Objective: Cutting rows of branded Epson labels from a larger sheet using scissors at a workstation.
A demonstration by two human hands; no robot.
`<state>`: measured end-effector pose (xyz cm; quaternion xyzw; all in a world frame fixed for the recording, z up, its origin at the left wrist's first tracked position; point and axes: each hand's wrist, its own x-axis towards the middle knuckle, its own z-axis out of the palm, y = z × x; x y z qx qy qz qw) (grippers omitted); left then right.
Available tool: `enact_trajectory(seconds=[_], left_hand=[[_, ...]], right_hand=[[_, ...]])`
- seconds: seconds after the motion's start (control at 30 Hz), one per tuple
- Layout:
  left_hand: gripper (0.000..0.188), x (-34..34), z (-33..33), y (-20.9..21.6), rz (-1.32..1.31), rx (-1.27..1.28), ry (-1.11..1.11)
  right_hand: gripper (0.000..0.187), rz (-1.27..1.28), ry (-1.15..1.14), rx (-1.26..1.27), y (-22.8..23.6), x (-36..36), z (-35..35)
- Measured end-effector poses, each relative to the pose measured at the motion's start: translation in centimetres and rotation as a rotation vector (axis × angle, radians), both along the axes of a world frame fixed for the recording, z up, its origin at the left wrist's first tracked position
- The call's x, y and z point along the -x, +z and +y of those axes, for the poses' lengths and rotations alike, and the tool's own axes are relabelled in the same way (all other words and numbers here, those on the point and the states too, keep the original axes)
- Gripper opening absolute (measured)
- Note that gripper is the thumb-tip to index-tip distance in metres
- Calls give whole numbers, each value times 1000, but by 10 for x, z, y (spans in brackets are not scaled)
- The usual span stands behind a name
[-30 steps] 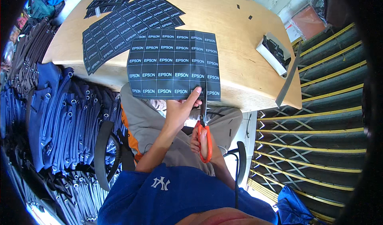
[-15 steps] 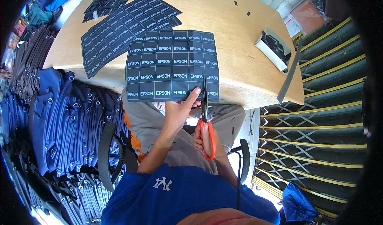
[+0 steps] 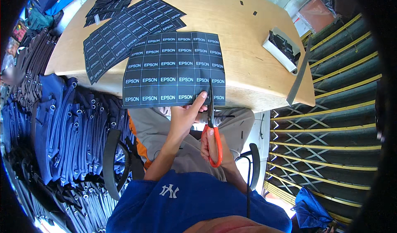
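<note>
Over the near edge of the table (image 3: 235,51), I see a dark sheet (image 3: 169,70), one pale word repeating across its ruled grid; a white emblem marks the blue shirt (image 3: 140,204). The left hand (image 3: 184,114) pinches the sheet's near edge, thumb on top. The right hand (image 3: 206,145), nearer, grips the scissors (image 3: 211,119), blades pointing far across the sheet's right part.

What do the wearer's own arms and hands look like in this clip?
The left hand and right hand are ungloved, with no watch or ring showing on the visible parts. A blue shirt with a white emblem on its front leaves both forearms bare. A thin black cable runs near the right arm.
</note>
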<state>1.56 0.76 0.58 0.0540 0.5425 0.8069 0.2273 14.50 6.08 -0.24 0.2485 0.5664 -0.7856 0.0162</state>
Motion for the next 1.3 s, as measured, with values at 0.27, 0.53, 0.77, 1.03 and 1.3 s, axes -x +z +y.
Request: enact_trajectory(seconds=[0.27, 0.53, 0.77, 1.03, 1.3], left_hand=[[24, 7, -2, 1, 39, 44, 3], [25, -3, 4, -5, -2, 76, 33], [23, -9, 5, 0, -16, 7, 38], [25, -16, 5, 2, 38, -7, 50], [24, -19, 5, -1, 23, 32, 47]], right_hand=[[48, 8, 98, -81, 4, -4, 2], [51, 78, 82, 83, 0, -8, -5], [56, 78, 107, 139, 0, -7, -5], [58, 87, 68, 214, 1, -5, -6], [56, 52, 81, 127, 6, -5, -6]])
